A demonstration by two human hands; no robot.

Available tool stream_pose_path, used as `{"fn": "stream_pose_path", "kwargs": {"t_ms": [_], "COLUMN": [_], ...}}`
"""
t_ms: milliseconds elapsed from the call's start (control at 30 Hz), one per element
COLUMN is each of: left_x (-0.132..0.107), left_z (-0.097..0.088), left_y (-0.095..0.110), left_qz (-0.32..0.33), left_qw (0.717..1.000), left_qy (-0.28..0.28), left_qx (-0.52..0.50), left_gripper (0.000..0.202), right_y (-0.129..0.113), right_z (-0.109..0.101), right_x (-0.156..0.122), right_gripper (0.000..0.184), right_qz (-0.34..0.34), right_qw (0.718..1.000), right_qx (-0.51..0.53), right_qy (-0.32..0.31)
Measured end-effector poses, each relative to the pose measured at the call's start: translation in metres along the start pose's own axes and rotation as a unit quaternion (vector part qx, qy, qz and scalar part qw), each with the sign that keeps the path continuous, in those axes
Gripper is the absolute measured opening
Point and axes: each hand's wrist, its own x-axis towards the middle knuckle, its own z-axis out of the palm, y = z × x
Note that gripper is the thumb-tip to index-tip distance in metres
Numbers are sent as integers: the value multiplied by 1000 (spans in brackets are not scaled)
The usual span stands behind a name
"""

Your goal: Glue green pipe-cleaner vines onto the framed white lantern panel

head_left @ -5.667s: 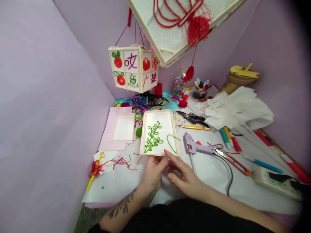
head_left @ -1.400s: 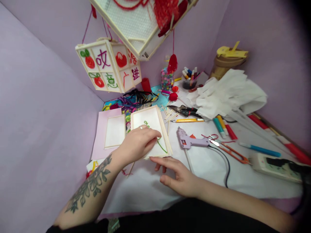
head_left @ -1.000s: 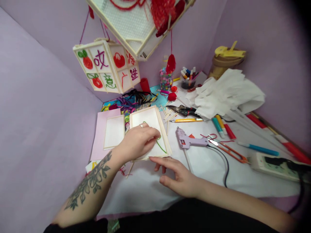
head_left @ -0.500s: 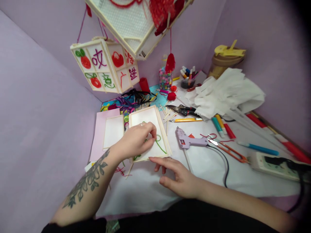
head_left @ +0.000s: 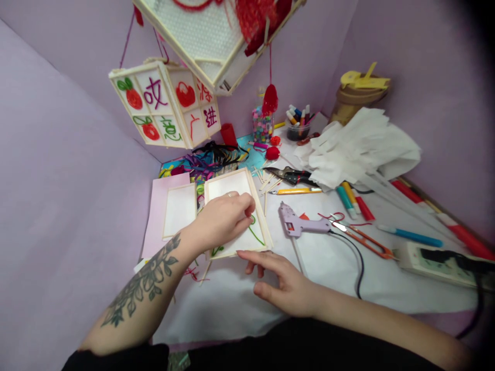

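A white panel with a pale wooden stick frame (head_left: 260,208) lies on the table, bearing green yarn (head_left: 257,236) that curves towards its lower right corner. Over the panel, my left hand (head_left: 228,215) has its thumb and fingers pinched together at the upper loop of this yarn; the hand covers much of the panel. My right hand (head_left: 284,281) is open, its index finger stretched along the frame's near edge and touching it, the other fingers loosely bent. A smaller framed white panel (head_left: 180,211) lies at the left on a lilac sheet (head_left: 158,206).
Right of the panel lie a glue gun (head_left: 303,224), orange-handled scissors (head_left: 363,239), pruning shears (head_left: 290,175), a yellow craft knife (head_left: 299,191) and several markers (head_left: 346,202). White fabric (head_left: 359,149) is heaped behind. A power strip (head_left: 436,265) sits far right. Decorated lanterns (head_left: 166,103) hang above.
My left hand has shifted slightly up and right over the panel, still pinched near the green yarn loop. My right hand stays in place at the near edge.
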Motion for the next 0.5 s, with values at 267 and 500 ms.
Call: {"fn": "stream_pose_path", "kwargs": {"t_ms": [267, 500], "left_x": [-6, -5], "left_z": [8, 7], "left_y": [-8, -6], "left_qz": [34, 37], "left_qw": [999, 999], "left_qy": [32, 7], "left_qx": [-21, -11], "left_gripper": [12, 18], "right_y": [-1, -1], "right_z": [0, -1], "right_x": [0, 0], "right_gripper": [54, 53], "right_qz": [10, 14], "right_qw": [1000, 1000], "right_qx": [-5, -3], "right_qy": [-6, -8]}}
